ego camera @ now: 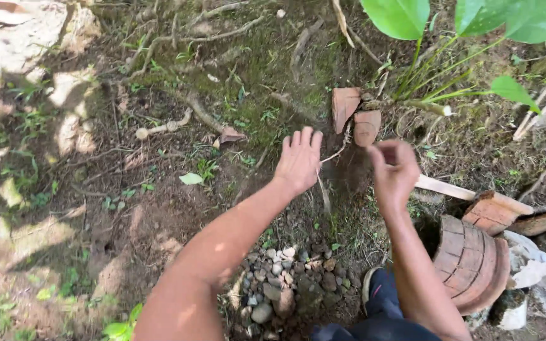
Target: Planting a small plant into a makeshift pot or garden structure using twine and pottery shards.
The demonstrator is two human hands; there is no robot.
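Two hands are stretched out over a patch of dark, bare soil at the foot of a green-leaved plant (450, 38). The left hand (299, 161) is spread flat, fingers apart and palm down, with nothing gripped in it; a thin root or twig (333, 153) runs just past its fingertips and can't be said to be touched. The right hand (394, 172) is blurred, its fingers curled loosely inward, and whether anything is pinched in it can't be told. Just beyond both hands, two broken terracotta shards (355, 117) are stuck upright in the ground right beside the plant stems.

As a judgement: the soil at the plant base looks like it's being worked or cleared by hand, with the shards as the nearest thing being reached for. A careful pull would be called for next, since roots are tangled close around those pieces.

Off to the right, a curved clay roof tile (472, 262) and pale stones (529, 262) are piled up, a flat strip of wood (445, 187) lies near the right wrist, and a heap of small pebbles (285, 278) sits below the left forearm
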